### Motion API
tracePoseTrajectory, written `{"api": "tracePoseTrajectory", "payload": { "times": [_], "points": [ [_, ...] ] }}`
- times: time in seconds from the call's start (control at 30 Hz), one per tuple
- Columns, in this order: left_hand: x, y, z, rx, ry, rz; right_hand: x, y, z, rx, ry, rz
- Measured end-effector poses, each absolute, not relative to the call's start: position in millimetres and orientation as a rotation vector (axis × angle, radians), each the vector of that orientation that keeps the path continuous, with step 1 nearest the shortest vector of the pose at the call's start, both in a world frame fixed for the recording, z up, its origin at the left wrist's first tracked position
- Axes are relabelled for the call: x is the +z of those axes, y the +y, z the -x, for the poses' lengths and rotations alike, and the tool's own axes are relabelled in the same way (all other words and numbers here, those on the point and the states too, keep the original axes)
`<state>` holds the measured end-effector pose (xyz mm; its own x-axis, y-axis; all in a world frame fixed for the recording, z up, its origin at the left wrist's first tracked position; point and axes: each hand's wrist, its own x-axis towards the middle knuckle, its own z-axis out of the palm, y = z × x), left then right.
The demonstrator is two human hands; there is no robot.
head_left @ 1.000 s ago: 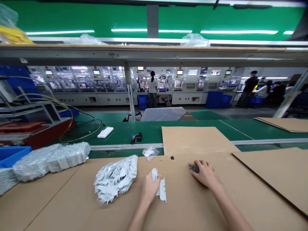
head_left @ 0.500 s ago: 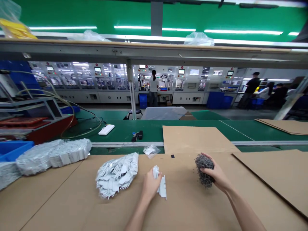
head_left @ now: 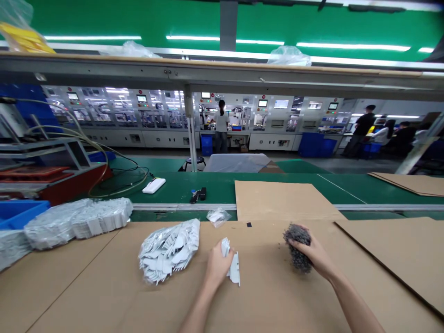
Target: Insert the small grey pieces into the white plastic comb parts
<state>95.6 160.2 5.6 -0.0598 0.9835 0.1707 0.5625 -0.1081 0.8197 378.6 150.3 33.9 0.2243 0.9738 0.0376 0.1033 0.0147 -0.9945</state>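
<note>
Head view: a dark grey clump [head_left: 297, 246] is clenched by the right hand [head_left: 314, 256], and white plastic pieces [head_left: 233, 268] are grasped by the left hand [head_left: 218, 268] above a cardboard sheet [head_left: 263, 300].

Head-worn view, facing forward, down, left hand [head_left: 218, 268], right hand [head_left: 312, 255] close below, assembly machines [head_left: 263, 121] far beyond
</note>
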Motion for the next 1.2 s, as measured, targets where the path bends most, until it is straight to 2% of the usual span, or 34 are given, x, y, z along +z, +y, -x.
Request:
{"api": "tracePoseTrajectory", "payload": {
  "times": [0.13,0.4,0.73,1.03,1.2],
  "points": [
    [4.3,160.2,-94.6,1.065,1.645,-1.705,33.1,150.1,-383.0,0.961,-1.231,1.378],
    [6.6,159.4,-94.9,1.065,1.646,-1.693,32.8,158.1,-393.0,0.914,-1.069,1.503],
    [7.4,160.5,-94.6,1.082,1.653,-1.660,13.4,169.5,-390.8,1.048,-0.898,1.180],
    [7.7,160.9,-93.9,1.082,1.619,-1.696,-13.1,171.0,-341.8,1.214,-0.914,1.171],
    [3.9,162.6,-92.8,1.045,1.639,-1.698,-1.9,166.9,-319.9,1.198,-1.049,1.238]
  ]
}}
